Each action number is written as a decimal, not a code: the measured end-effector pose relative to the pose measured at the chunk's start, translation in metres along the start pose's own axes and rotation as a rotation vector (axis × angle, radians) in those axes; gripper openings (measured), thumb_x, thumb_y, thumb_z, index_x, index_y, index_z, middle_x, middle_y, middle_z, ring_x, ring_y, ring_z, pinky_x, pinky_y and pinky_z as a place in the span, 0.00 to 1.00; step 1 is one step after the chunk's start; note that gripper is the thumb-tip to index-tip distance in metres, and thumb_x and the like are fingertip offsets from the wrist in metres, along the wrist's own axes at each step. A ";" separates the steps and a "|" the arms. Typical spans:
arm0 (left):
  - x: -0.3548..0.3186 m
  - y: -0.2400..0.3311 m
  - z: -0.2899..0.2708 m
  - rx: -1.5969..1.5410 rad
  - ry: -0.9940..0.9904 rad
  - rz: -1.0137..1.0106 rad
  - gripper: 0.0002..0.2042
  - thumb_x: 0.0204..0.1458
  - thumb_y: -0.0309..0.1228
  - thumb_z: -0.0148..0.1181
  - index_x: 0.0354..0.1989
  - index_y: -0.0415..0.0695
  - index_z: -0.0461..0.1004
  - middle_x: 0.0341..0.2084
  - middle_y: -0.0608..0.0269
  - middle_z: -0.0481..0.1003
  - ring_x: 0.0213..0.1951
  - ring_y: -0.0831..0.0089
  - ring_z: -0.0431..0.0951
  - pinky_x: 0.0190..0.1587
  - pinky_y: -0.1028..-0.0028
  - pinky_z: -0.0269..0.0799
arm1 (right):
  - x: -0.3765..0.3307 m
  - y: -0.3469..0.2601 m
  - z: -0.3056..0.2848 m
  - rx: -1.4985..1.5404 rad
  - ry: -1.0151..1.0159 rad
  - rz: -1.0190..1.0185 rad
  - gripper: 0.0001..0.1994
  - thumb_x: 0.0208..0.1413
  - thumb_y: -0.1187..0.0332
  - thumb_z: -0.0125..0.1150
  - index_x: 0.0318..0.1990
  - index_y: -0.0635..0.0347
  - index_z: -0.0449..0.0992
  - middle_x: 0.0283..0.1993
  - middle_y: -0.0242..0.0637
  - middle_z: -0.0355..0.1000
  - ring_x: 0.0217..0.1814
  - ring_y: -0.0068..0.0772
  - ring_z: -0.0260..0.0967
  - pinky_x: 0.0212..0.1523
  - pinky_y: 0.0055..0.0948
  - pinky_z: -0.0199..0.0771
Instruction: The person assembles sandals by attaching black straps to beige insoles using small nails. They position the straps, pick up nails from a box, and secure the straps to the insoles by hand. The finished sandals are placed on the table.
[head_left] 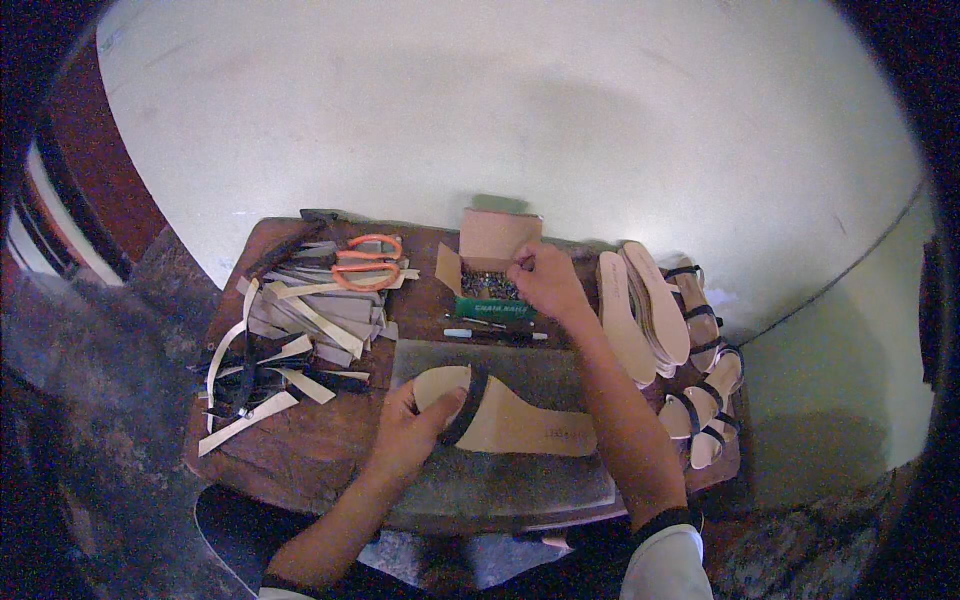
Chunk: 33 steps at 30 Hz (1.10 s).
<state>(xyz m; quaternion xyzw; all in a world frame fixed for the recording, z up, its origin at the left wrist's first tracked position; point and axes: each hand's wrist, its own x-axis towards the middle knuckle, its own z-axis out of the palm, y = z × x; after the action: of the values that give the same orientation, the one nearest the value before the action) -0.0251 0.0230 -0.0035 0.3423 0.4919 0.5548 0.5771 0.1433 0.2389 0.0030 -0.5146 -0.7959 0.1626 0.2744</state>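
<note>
Left hand (pixel 410 432): we are pressing the tan insole (pixel 520 420) flat on the desk (pixel 300 450), grip closed over its toe and black strap (pixel 466 405).
Right hand (pixel 545 280): we are pinching in the open nail box (pixel 490 280); whether the grip is holding a nail, we cannot tell.
Handling: we are judging the insole light, thin, bendy; best held by its edges.

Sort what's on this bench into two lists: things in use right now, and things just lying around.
In use:
left hand pressing the insole and its dark strap
right hand at the open box of small nails
grey work slab

Lying about:
orange scissors
cut strips
stacked insoles
strapped sandals
</note>
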 end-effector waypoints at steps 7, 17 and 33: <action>-0.001 -0.007 -0.002 -0.024 -0.013 -0.020 0.11 0.53 0.29 0.58 0.43 0.36 0.73 0.35 0.63 0.77 0.35 0.77 0.76 0.39 0.76 0.73 | -0.034 -0.022 -0.026 0.391 0.007 0.028 0.07 0.49 0.70 0.62 0.31 0.63 0.72 0.28 0.33 0.72 0.26 0.18 0.69 0.27 0.21 0.70; -0.019 0.010 0.014 0.085 -0.027 -0.022 0.12 0.53 0.30 0.58 0.43 0.37 0.73 0.35 0.62 0.77 0.36 0.77 0.77 0.40 0.76 0.73 | -0.171 -0.062 -0.081 0.704 -0.127 0.308 0.05 0.50 0.75 0.63 0.35 0.63 0.78 0.32 0.34 0.75 0.32 0.21 0.72 0.34 0.21 0.72; -0.038 0.018 0.022 0.142 -0.062 0.031 0.12 0.54 0.31 0.58 0.44 0.37 0.73 0.35 0.63 0.77 0.36 0.78 0.76 0.38 0.77 0.72 | -0.186 -0.085 -0.061 0.615 -0.037 0.077 0.08 0.44 0.79 0.65 0.34 0.61 0.78 0.35 0.34 0.75 0.40 0.24 0.70 0.43 0.22 0.68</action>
<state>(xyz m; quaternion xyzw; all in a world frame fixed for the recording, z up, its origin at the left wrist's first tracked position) -0.0057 -0.0078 0.0270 0.4069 0.5068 0.5163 0.5577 0.1779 0.0328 0.0476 -0.4340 -0.6942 0.4155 0.3963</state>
